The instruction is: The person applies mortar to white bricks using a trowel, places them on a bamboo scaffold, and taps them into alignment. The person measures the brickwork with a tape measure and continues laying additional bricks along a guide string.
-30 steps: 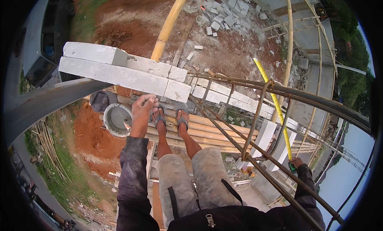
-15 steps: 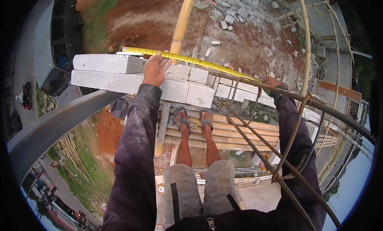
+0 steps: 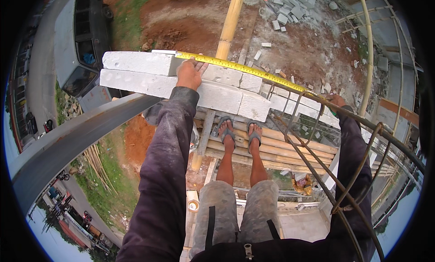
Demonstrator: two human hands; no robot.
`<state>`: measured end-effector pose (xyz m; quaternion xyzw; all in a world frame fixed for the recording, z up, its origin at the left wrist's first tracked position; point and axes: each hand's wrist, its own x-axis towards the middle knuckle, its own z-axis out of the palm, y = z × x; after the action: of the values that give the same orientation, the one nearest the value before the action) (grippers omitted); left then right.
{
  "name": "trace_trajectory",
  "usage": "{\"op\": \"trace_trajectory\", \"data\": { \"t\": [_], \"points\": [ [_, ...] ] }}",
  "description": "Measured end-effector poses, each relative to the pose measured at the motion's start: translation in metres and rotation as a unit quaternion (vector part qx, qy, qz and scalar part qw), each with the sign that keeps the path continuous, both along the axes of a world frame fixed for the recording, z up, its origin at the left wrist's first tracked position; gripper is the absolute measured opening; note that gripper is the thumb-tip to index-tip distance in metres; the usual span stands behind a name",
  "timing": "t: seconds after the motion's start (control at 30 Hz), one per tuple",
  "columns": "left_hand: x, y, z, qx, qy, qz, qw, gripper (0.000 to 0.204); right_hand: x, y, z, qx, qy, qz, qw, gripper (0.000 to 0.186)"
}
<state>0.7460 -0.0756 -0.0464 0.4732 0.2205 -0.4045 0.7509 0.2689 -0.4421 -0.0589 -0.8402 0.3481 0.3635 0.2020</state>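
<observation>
A yellow tape measure [image 3: 253,72] stretches along the top of a low wall of white blocks [image 3: 217,95]. Its left end lies by the end of an upper white block [image 3: 138,62], next to a thin white strip [image 3: 164,52]. My left hand [image 3: 189,74] rests at the wall by that end, fingers stretched out and touching the tape's edge. Farther right, my right hand [image 3: 336,100] is closed at the tape's other end, beyond a steel bar. The bar partly hides the tape there, and the case cannot be made out.
A rebar cage [image 3: 335,189] slants across the right side, over my right forearm. My sandalled feet [image 3: 240,131] stand by bamboo poles [image 3: 272,149]. A steel beam [image 3: 86,126] runs at left. Below are a parked vehicle [image 3: 84,40], broken blocks [image 3: 294,4] and an upright bamboo pole [image 3: 231,24].
The view has shifted, so the scene sits farther right. The tape's left end has slid right along the upper block toward my left hand. My right hand has moved right too.
</observation>
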Motion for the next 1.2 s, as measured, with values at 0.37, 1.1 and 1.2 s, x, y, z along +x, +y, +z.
{"op": "trace_trajectory", "data": {
  "t": [0.37,1.1,1.2],
  "points": [
    [0.005,-0.006,-0.001,0.081,0.043,-0.006,0.996,0.035,-0.001,0.007,-0.002,-0.012,-0.114,0.051,0.992,0.029],
    [0.014,0.003,-0.022,0.060,0.042,-0.001,0.997,0.035,0.005,0.020,0.010,-0.014,-0.039,-0.156,0.987,0.033],
    [0.018,0.009,-0.033,0.056,0.011,-0.020,0.998,0.035,0.014,0.028,0.023,-0.002,-0.040,-0.193,0.980,0.034]
  ]
}}
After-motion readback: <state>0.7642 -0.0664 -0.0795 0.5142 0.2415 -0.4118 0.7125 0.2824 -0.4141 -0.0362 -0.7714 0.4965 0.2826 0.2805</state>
